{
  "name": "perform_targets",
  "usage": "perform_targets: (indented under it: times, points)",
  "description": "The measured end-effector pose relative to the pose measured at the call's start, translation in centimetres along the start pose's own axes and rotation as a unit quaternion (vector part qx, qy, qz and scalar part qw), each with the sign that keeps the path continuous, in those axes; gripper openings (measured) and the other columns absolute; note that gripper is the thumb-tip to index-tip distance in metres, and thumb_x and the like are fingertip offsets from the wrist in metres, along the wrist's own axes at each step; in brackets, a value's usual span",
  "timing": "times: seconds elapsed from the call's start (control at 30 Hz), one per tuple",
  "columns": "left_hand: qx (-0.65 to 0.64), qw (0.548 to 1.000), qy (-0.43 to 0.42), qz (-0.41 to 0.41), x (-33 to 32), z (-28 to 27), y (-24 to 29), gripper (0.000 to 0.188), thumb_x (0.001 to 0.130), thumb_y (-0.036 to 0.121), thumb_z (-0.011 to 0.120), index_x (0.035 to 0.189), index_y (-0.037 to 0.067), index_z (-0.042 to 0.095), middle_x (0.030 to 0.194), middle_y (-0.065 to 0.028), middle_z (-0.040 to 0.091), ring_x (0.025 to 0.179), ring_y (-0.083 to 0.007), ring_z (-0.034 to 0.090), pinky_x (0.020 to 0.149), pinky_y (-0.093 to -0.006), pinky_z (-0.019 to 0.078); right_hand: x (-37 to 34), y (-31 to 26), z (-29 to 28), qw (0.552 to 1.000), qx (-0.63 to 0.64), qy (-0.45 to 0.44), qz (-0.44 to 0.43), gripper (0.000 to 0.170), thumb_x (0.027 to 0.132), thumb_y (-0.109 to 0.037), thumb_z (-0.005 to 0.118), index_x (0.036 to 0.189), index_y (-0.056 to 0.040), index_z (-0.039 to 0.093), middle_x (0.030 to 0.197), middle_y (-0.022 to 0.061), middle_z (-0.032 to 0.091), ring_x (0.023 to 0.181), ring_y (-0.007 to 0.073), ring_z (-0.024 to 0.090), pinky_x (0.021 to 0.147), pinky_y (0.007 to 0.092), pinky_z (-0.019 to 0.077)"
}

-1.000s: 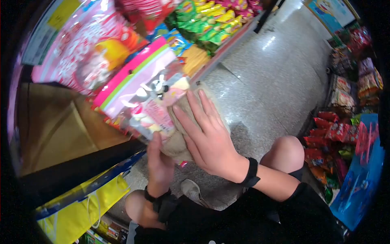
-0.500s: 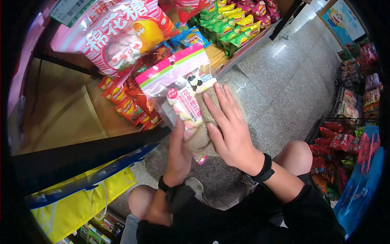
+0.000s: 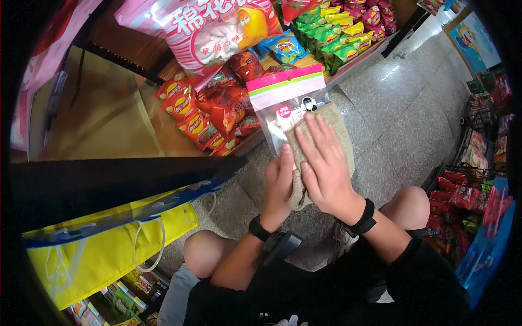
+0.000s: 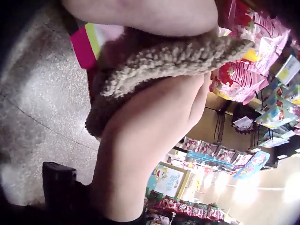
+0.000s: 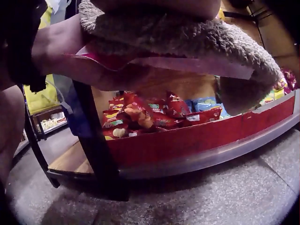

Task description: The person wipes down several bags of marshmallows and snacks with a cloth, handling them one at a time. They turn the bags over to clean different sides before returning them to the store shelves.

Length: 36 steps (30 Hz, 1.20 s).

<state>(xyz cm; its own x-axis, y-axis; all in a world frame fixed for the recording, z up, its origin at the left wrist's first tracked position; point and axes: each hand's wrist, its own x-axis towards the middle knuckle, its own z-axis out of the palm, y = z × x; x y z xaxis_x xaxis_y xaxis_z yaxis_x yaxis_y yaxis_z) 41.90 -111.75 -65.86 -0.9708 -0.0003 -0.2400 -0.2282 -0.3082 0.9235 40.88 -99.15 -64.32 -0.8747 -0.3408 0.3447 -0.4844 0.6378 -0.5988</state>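
Observation:
My left hand (image 3: 280, 182) holds a clear bag of marshmallows (image 3: 274, 136) with a pink, green and white top band. Its thumb lies along the near left side of the bag, while its other fingers are mostly hidden underneath. Over the bag's right part lies a beige fluffy cloth (image 3: 340, 122), which covers much of the printed label. My right hand (image 3: 326, 168) rests on this cloth with its fingers stretched out, pressing it against the bag. The cloth's shaggy edge (image 4: 154, 65) shows in the left wrist view, and its thick pile (image 5: 187, 37) fills the top of the right wrist view.
A wooden shelf with a red front edge (image 5: 187, 147) carries red chip bags (image 3: 190, 119), a blue bag (image 3: 288, 48) and green bags (image 3: 329, 41). A large pink marshmallow bag (image 3: 212, 35) stands at its corner. Yellow bags (image 3: 109, 244) hang at left; racks of red packets (image 3: 462, 196) line the right.
The head view has shifted, so bag and hands appear further right. My right hand and the cloth stay on the bag, now covering more of its label. The left hand keeps its hold.

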Motion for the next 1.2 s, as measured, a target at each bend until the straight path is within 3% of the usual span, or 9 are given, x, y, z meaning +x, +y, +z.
perform_targets:
  times: [0.23,0.3,0.33,0.53,0.8,1.03,1.1,1.17,1.2]
  points:
    - [0.055,0.998,-0.009,-0.028,-0.6,-0.9,-0.2,0.049,0.1,0.041,0.046,0.1,-0.005,0.063,0.082,-0.0031,0.063,0.072,-0.006,0.055,0.062,-0.0245,0.0457,-0.2,2.3,1.3,0.967,0.095,0.152,0.178,0.054,0.095,-0.021,0.047,0.143,-0.0023,0.032,0.141,0.0296,0.037,0.131,0.0388,0.04,0.108,0.041,0.0313]
    - [0.075,0.997,-0.018,-0.018,-0.8,-1.0,0.1,0.05,0.1,0.042,0.047,0.1,-0.005,0.063,0.083,-0.0041,0.065,0.072,-0.0059,0.058,0.061,-0.0239,0.047,0.0,2.7,1.3,0.84,0.349,0.141,0.39,0.048,0.099,-0.025,0.044,0.139,0.0002,0.036,0.128,0.0257,0.052,0.117,0.0287,0.053,0.099,0.0356,0.0396]
    - [0.058,0.998,-0.018,-0.027,-1.0,-0.8,0.4,0.049,0.1,0.041,0.047,0.1,-0.005,0.063,0.083,-0.0048,0.065,0.073,-0.0063,0.059,0.062,-0.024,0.0479,0.2,2.9,1.3,0.834,0.383,0.159,0.364,0.04,0.102,-0.028,0.04,0.127,0.0027,0.046,0.107,0.0172,0.061,0.098,0.0191,0.057,0.087,0.0319,0.0446]
    - [0.039,0.998,-0.004,-0.043,-1.1,-1.0,0.4,0.048,0.099,0.04,0.048,0.097,-0.005,0.063,0.081,-0.0054,0.066,0.073,-0.007,0.061,0.063,-0.0243,0.0493,0.3,2.3,0.8,0.805,0.416,0.157,0.392,0.035,0.103,-0.029,0.037,0.105,0.002,0.055,0.092,0.0092,0.06,0.083,0.0134,0.054,0.078,0.0305,0.0445]
    - [0.075,0.985,-0.099,-0.121,-1.9,-0.8,-0.9,0.04,0.097,0.034,0.055,0.089,-0.003,0.065,0.075,-0.0014,0.064,0.065,-0.0044,0.056,0.058,-0.0235,0.0448,1.0,5.6,-2.0,0.807,0.37,0.221,0.403,0.042,0.102,-0.041,0.035,0.102,-0.0053,0.057,0.078,0.0029,0.057,0.064,0.0098,0.054,0.058,0.0239,0.0451]
    - [0.04,0.985,-0.119,-0.12,-2.0,0.2,-2.2,0.038,0.095,0.033,0.059,0.083,-0.003,0.066,0.067,0.0013,0.06,0.06,-0.0032,0.052,0.053,-0.0239,0.0426,0.4,7.8,-2.4,0.8,0.371,0.247,0.401,0.042,0.101,-0.042,0.036,0.108,-0.0069,0.058,0.075,0.0005,0.055,0.063,0.0094,0.052,0.059,0.0246,0.0442]
    - [0.117,0.987,-0.087,-0.065,-2.1,0.3,-3.3,0.04,0.096,0.033,0.058,0.081,-0.004,0.065,0.064,0.0021,0.058,0.059,-0.0025,0.05,0.052,-0.0236,0.0418,0.1,7.9,-1.8,0.786,0.369,0.286,0.404,0.038,0.102,-0.036,0.036,0.098,-0.0049,0.056,0.088,0.0047,0.058,0.079,0.0118,0.052,0.076,0.0283,0.0438]
    - [0.1,0.99,-0.068,-0.068,-2.2,0.5,-3.6,0.04,0.096,0.033,0.058,0.079,-0.003,0.064,0.063,0.0021,0.058,0.058,-0.0024,0.05,0.051,-0.0236,0.0407,0.3,6.7,-1.9,0.727,0.44,0.264,0.457,0.038,0.102,-0.038,0.036,0.099,-0.0052,0.054,0.091,0.0064,0.055,0.081,0.0139,0.052,0.077,0.0303,0.0434]
    - [0.081,0.993,-0.049,-0.073,-2.2,0.8,-3.6,0.041,0.096,0.033,0.058,0.077,-0.003,0.064,0.062,0.002,0.057,0.057,-0.0024,0.049,0.05,-0.0236,0.0396,0.1,6.8,-1.3,0.751,0.416,0.264,0.44,0.038,0.102,-0.039,0.036,0.099,-0.0051,0.054,0.091,0.0066,0.055,0.081,0.014,0.051,0.077,0.0304,0.0432]
